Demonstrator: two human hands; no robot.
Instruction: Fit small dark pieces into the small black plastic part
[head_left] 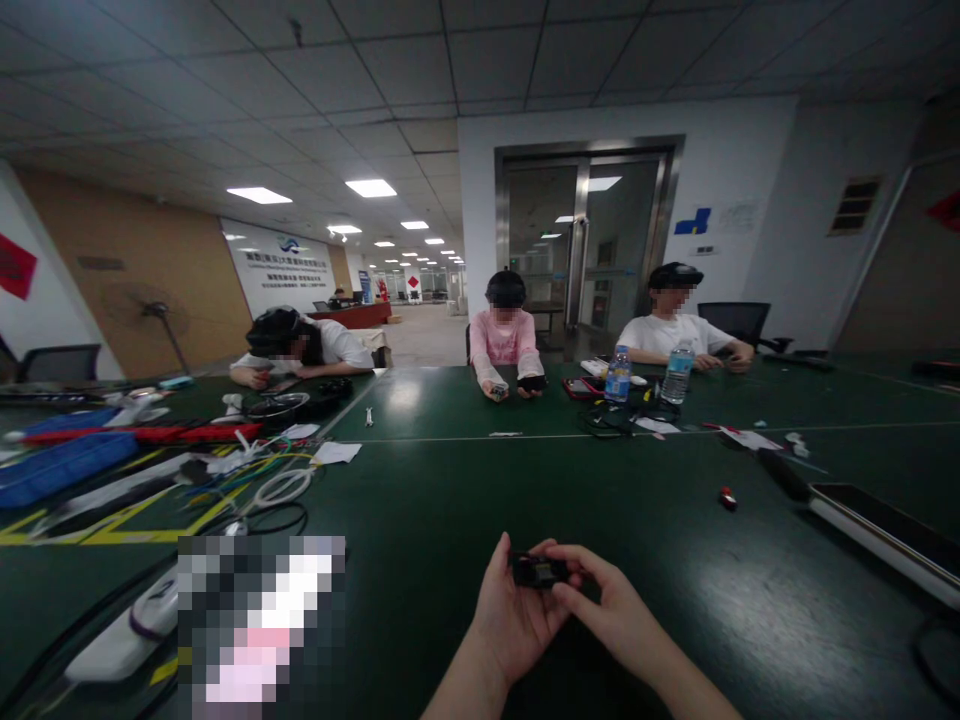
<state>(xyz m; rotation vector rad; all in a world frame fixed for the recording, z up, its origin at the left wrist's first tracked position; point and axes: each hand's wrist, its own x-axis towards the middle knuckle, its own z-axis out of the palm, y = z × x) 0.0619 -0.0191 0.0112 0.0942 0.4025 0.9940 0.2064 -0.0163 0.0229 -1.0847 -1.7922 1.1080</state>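
A small black box-shaped device [538, 571] is held above the near part of the green table, in front of me. Palm up, my left hand [510, 615] cradles it, with the thumb along its left end. My right hand [609, 603] closes on the right end between thumb and fingers. Part of the device is hidden by those fingers, and its exact kind is too dark to tell.
Left on the green table [420, 510] are a white power strip [124, 635], coiled cable [283, 487], blue trays [67, 470] and a pixelated patch. Right are a small red object [727, 498] and a long flat device [885, 530]. Across sit three people near bottles [618, 378].
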